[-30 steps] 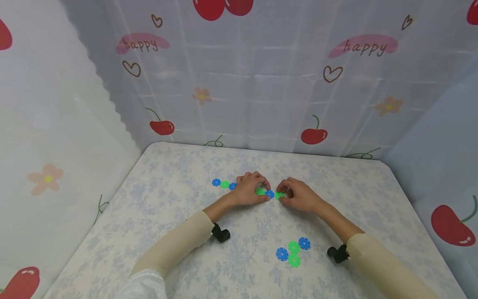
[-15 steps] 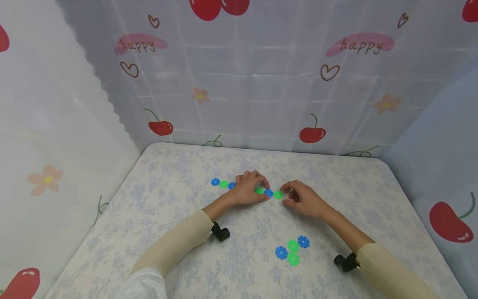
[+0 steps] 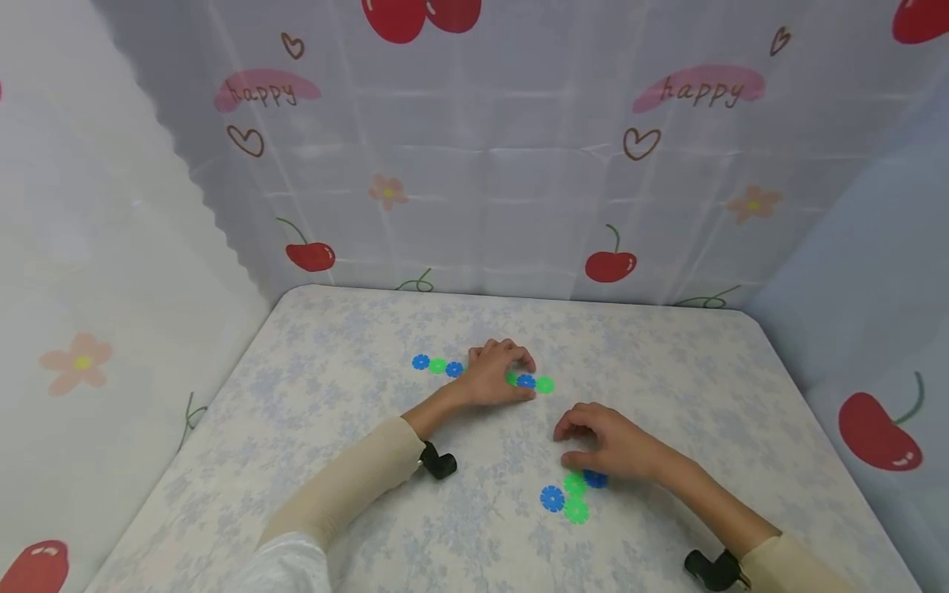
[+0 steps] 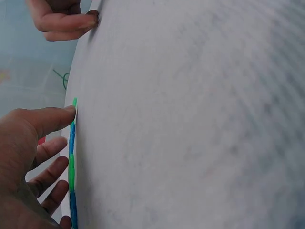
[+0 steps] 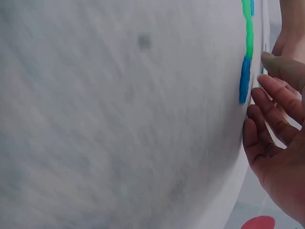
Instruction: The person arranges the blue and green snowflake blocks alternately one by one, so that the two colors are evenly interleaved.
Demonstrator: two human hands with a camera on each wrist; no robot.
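A row of thin, notched plastic discs, alternating blue [image 3: 421, 361] and green [image 3: 544, 385], lies on the table. My left hand [image 3: 495, 375] rests over the row's middle and hides part of it. Its thumb and index finger are apart, on either side of a blue disc [image 3: 525, 381]; in the left wrist view the thumb is close to the row's edge. My right hand [image 3: 611, 441] is above a small group of loose discs, with a blue disc [image 3: 596, 479] partly under it. Its thumb and fingers are parted, with nothing seen between them.
Beside the right hand lie another blue disc [image 3: 552, 498] and two green discs [image 3: 577, 511]. The pale flowered table [image 3: 356, 494] has curtains [image 3: 460, 206] printed with cherries behind it and at both sides. A black wrist camera [image 3: 439, 461] sits on the left sleeve.
My right hand has left the green disc at the row's right end and moved down and toward me, to the loose discs. The left hand has stayed over the row.
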